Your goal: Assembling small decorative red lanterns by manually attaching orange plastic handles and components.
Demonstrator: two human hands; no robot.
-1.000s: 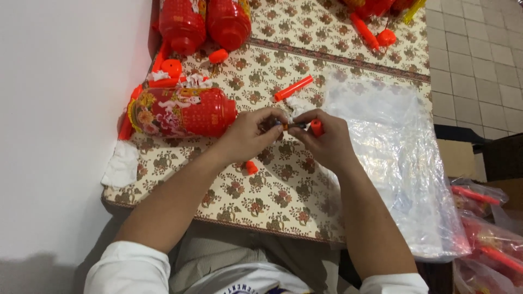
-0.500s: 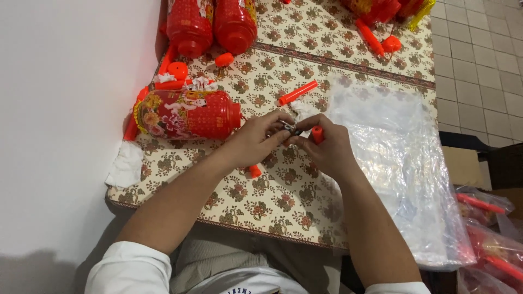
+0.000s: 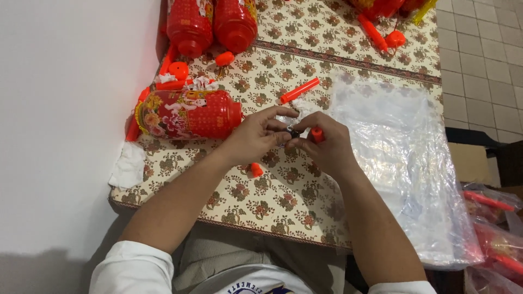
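Red plastic piece pinched in right hand; left hand pinching small dark part; clear bag flat beside.

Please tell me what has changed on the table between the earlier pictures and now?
Very little changed. The left hand and the right hand stay together over the patterned tablecloth, pinching a small dark part; the right hand keeps its red piece. Only the fingers shifted slightly. The red lantern, the loose red stick and the clear plastic bag did not move.
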